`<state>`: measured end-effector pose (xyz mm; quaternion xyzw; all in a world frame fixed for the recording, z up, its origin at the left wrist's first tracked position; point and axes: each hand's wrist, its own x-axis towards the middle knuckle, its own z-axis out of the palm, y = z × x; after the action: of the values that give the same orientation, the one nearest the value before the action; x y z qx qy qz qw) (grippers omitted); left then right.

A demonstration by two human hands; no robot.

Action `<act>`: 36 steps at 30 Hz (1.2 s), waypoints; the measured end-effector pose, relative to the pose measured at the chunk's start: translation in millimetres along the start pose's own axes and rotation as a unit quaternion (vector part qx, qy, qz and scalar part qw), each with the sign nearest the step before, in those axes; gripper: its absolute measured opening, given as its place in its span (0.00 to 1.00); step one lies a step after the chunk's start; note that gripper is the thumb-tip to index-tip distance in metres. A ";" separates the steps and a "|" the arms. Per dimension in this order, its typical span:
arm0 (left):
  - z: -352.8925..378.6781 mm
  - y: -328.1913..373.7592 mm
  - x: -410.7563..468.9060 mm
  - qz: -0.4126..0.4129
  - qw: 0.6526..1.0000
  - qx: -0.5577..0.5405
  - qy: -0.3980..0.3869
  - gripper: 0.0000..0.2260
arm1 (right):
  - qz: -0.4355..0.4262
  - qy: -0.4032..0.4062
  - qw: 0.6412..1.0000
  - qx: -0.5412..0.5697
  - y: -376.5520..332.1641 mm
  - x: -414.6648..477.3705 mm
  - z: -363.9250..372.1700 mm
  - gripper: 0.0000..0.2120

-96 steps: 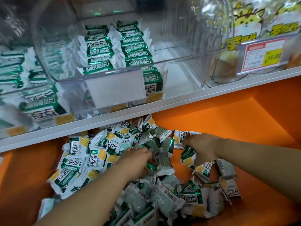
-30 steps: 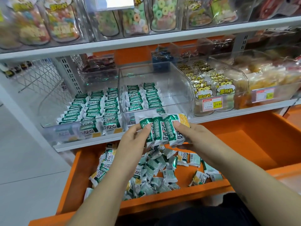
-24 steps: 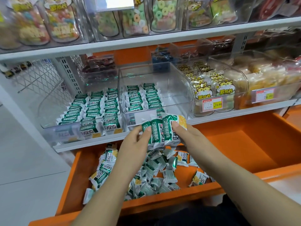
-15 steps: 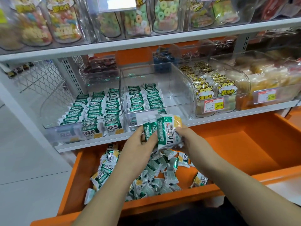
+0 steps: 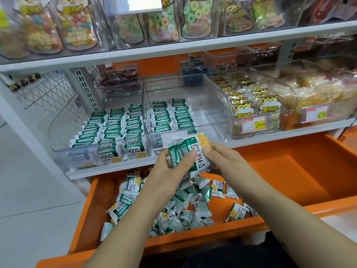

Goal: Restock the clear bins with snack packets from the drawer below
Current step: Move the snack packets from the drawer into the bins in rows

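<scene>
**Both hands clamp a bundle of green packets at the shelf edge**

The bundle of snack packets (image 5: 188, 146) is a handful of small white foil pillows. Each has a green band with white lettering and a yellow patch at one end. They are pressed face to face and fanned slightly to the left. The left hand (image 5: 170, 171) grips the bundle with its thumb across the front. The right hand (image 5: 222, 161) pinches it from the right side, so both hands are closed on it.

The bundle hangs above the open orange drawer (image 5: 280, 180), just in front of the white shelf edge (image 5: 270, 138) and the front wall of the middle clear bin (image 5: 212, 105).

That bin holds two rows of the same packets along its left side, and the right part of its floor is bare. The left clear bin (image 5: 58, 132) carries three rows from front to back. In the drawer, loose packets (image 5: 185, 202) lie heaped in the left half, while the right half shows bare orange floor up to its raised walls.

The front packet's long axis runs roughly up and down, leaning a little, with its yellow end uppermost toward the bin.
</scene>
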<state>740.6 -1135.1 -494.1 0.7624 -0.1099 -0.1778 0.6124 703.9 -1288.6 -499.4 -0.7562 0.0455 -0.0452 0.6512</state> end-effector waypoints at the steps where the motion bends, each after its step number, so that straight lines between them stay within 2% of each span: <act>1: 0.4 -1.2 1.6 0.005 1.000 -0.003 0.004 0.21 | -0.008 0.002 1.000 -0.004 -0.4 0.3 1.2 0.10; 6: 3.9 -1.0 9.1 0.045 0.998 -0.029 0.043 0.14 | -0.036 0.014 0.999 0.029 -3.6 2.4 10.5 0.13; 11: 2.7 12.7 31.4 0.101 0.991 0.001 0.089 0.24 | -0.063 0.050 0.996 0.025 -18.3 25.2 11.4 0.11; 15: 6.3 30.7 50.6 0.123 0.985 0.030 0.113 0.18 | -0.086 0.020 0.993 0.076 -25.9 50.5 -8.5 0.09; 17: 10.2 39.9 63.9 0.140 0.982 0.043 0.119 0.23 | -0.098 0.039 0.991 0.080 -27.1 62.7 -21.7 0.11; 20: 17.9 51.0 91.3 0.150 0.981 0.047 0.115 0.37 | -0.120 0.069 0.987 0.075 -28.3 83.2 -41.2 0.11; 21: 20.4 55.0 100.8 0.151 0.981 0.056 0.108 0.38 | -0.125 0.074 0.987 0.071 -29.2 90.6 -47.3 0.10; 23: 24.2 60.5 123.0 0.170 0.978 0.078 0.096 0.31 | -0.133 0.086 0.986 0.061 -29.5 107.2 -59.4 0.11; 25: 26.1 61.2 147.7 0.185 0.976 0.084 0.084 0.27 | -0.143 0.092 0.985 0.032 -28.6 124.0 -70.7 0.11; 29: 25.9 55.6 194.7 0.201 0.972 0.099 0.063 0.31 | -0.167 0.097 0.976 -0.102 -22.2 157.3 -87.6 0.08; 32: 22.2 51.7 231.9 0.202 0.967 0.133 0.076 0.29 | -0.178 0.145 0.940 -0.251 -13.2 183.4 -100.5 0.10; 34: 18.5 53.1 255.8 0.192 0.963 0.175 0.077 0.33 | -0.178 0.168 0.930 -0.275 -9.8 198.7 -109.5 0.13; 36: 15.3 53.9 277.6 0.189 0.951 0.238 0.062 0.34 | -0.156 0.173 0.935 -0.267 -6.0 211.0 -118.4 0.13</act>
<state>990.4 -1267.9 -482.4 0.8608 -0.2528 0.0195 0.4413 898.0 -1430.8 -474.1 -0.8801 0.0491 -0.2628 0.3923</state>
